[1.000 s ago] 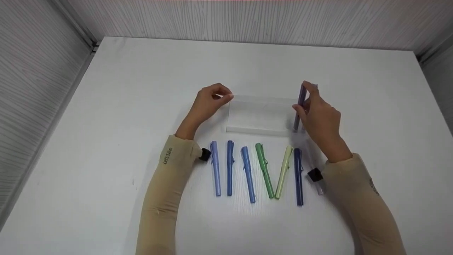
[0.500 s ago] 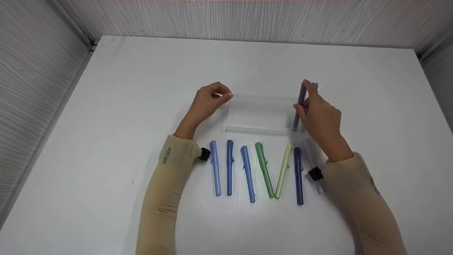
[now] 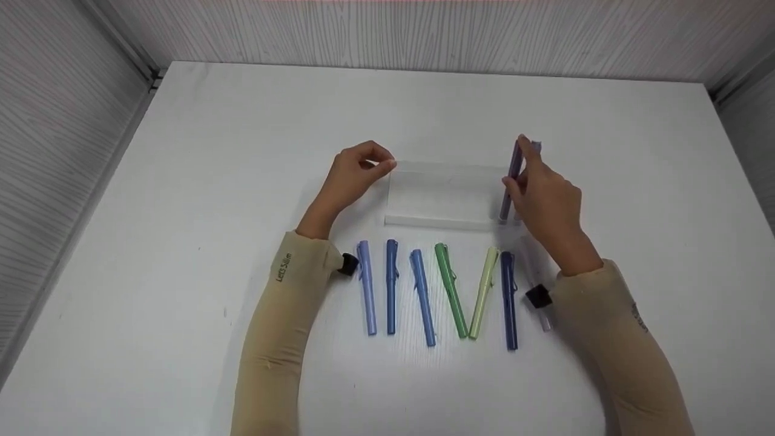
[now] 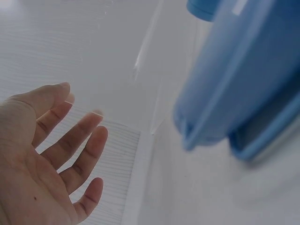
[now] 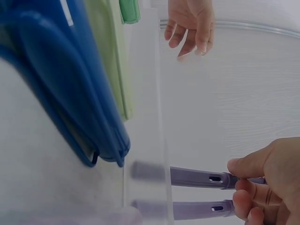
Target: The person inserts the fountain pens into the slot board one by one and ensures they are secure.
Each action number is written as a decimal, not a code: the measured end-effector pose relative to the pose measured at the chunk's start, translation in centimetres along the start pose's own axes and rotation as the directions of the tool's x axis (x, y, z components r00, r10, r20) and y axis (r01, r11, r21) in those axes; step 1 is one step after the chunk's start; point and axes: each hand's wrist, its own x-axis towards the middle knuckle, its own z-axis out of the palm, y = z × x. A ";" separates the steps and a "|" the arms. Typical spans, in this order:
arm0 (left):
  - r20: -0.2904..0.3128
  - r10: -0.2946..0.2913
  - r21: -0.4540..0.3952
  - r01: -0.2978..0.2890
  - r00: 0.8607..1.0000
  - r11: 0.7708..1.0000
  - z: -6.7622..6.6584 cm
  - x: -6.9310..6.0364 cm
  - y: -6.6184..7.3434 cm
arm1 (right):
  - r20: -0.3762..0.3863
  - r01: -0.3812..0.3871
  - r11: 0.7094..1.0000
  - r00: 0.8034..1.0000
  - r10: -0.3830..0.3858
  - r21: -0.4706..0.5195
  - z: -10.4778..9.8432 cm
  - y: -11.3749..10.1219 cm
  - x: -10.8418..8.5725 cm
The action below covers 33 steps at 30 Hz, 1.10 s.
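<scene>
A clear, shallow plastic case [image 3: 445, 194] lies on the white table. My left hand [image 3: 356, 175] pinches its far left corner between thumb and forefinger; in the left wrist view, the other fingers hang loosely curled. At the case's right end, my right hand [image 3: 548, 197] holds a dark purple pen [image 3: 514, 160], its forefinger at the pen's far end. Right beside that pen lies a lighter purple pen [image 5: 201, 210], mostly hidden under the right hand in the head view. Both purple pens lie roughly parallel across the case.
Nearer me, a row holds a lavender pen [image 3: 367, 290], blue pen [image 3: 392, 290], lighter blue pen [image 3: 423, 300], green pen [image 3: 451, 293], pale green pen [image 3: 484, 297] and navy pen [image 3: 509, 303]. A pale lilac pen [image 3: 547, 321] is partly hidden by the right wrist camera [image 3: 538, 297].
</scene>
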 end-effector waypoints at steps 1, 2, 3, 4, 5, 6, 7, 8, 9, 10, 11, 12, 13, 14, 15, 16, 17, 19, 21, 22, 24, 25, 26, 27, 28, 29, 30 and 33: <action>0.001 0.000 0.002 0.000 1.000 1.000 0.0 0.0 0.0 | 0.003 -0.001 1.000 1.000 0.001 0.001 0.0 0.0 0.0; 0.002 -0.003 0.005 0.003 1.000 1.000 0.0 0.0 0.0 | 0.008 -0.004 1.000 1.000 0.004 0.001 0.0 0.0 0.0; 0.002 -0.008 0.009 0.008 1.000 1.000 0.0 0.0 0.0 | 0.013 -0.007 1.000 1.000 0.007 0.003 0.1 0.1 0.0; 0.002 -0.014 0.012 0.014 1.000 1.000 0.0 -0.1 -0.1 | 0.019 -0.008 1.000 1.000 0.008 0.005 0.1 0.1 0.0; 0.002 -0.020 0.016 0.020 1.000 1.000 0.0 -0.1 -0.1 | 0.024 -0.008 1.000 1.000 0.008 0.007 0.1 0.1 0.0; 0.001 -0.025 0.018 0.025 1.000 1.000 0.0 -0.1 -0.1 | 0.028 -0.007 1.000 1.000 0.007 0.009 0.1 0.0 0.0; -0.001 -0.028 0.017 0.028 1.000 0.999 0.0 -0.1 -0.1 | 0.031 -0.008 1.000 0.999 0.008 0.011 0.0 0.0 0.0; -0.003 -0.029 0.016 0.029 1.000 0.999 0.0 -0.1 -0.1 | 0.031 -0.008 1.000 0.999 0.008 0.012 0.0 0.0 0.1; -0.005 -0.026 0.013 0.026 1.000 1.000 0.0 -0.1 0.0 | 0.031 -0.006 1.000 1.000 0.006 0.013 0.0 0.0 0.1; -0.006 -0.020 0.011 0.020 1.000 1.000 0.0 -0.1 0.0 | 0.030 -0.006 1.000 1.000 0.006 0.014 -0.1 0.0 0.2; -0.007 -0.016 0.009 0.016 1.000 1.000 0.0 -0.1 0.1 | 0.029 -0.005 1.000 1.000 0.004 0.016 -0.1 0.0 0.2; -0.008 -0.012 0.007 0.012 1.000 1.000 -0.1 -0.1 0.1 | 0.027 -0.002 1.000 1.000 0.001 0.019 -0.1 0.0 0.2; -0.009 -0.008 0.007 0.008 1.000 1.000 -0.1 -0.1 0.1 | 0.027 0.002 1.000 1.000 -0.002 0.023 -0.2 0.0 0.3; -0.009 -0.004 0.009 0.004 1.000 1.000 -0.1 -0.1 0.1 | 0.027 0.010 1.000 1.000 -0.011 0.025 -0.2 0.1 0.3; -0.008 -0.002 0.009 0.002 1.000 1.000 -0.2 -0.1 0.1 | 0.026 0.020 0.999 0.999 -0.020 0.029 -0.3 0.1 0.3; -0.007 -0.003 0.011 0.003 1.000 1.000 -0.2 -0.1 0.1 | 0.022 0.029 0.999 0.999 -0.030 0.035 -0.3 0.1 0.3; -0.006 -0.004 0.011 0.004 1.000 1.000 -0.2 -0.1 0.1 | 0.016 0.039 0.998 0.999 -0.039 0.043 -0.4 0.2 0.3; -0.003 0.000 0.008 0.000 1.000 1.000 -0.2 -0.1 0.0 | 0.005 0.056 0.997 0.998 -0.057 0.053 -0.6 0.3 0.2; -0.002 0.004 0.003 -0.004 1.000 1.000 -0.1 -0.1 0.0 | 0.001 0.059 0.996 0.998 -0.059 0.072 -1.1 0.4 0.2; -0.002 0.005 0.002 -0.005 1.000 1.000 0.0 0.0 0.0 | 0.003 0.054 0.995 0.999 -0.054 0.083 -1.4 0.5 0.1; -0.003 0.008 0.002 -0.008 1.000 1.000 0.1 0.1 0.1 | 0.016 0.041 0.994 0.999 -0.043 0.103 -2.1 0.6 0.0; -0.003 0.007 0.003 -0.007 1.000 1.000 0.2 0.1 0.1 | 0.022 0.036 0.993 0.999 -0.038 0.112 -2.4 0.6 -0.1; -0.001 0.005 0.006 -0.005 1.000 1.000 0.3 0.1 0.2 | 0.031 0.028 0.992 0.999 -0.032 0.120 -2.7 0.6 -0.2; 0.001 0.002 0.009 -0.002 1.000 1.000 0.3 0.1 0.2 | 0.038 0.026 0.992 0.999 -0.030 0.123 -2.9 0.7 -0.3; 0.003 -0.002 0.014 0.002 1.000 1.000 0.4 0.2 0.3 | 0.039 0.028 0.992 0.999 -0.033 0.122 -3.0 0.8 -0.4; 0.003 -0.006 0.016 0.006 1.000 1.000 0.4 0.2 0.3 | 0.042 0.032 0.992 0.998 -0.037 0.120 -3.1 0.9 -0.6; 0.003 -0.008 0.018 0.008 1.000 1.000 0.4 0.2 0.3 | 0.045 0.036 0.993 0.998 -0.041 0.113 -3.2 1.0 -0.7; 0.003 -0.020 0.020 0.020 1.000 1.000 0.3 0.1 0.3 | 0.069 0.040 0.994 0.997 -0.047 0.103 -3.4 1.4 -1.1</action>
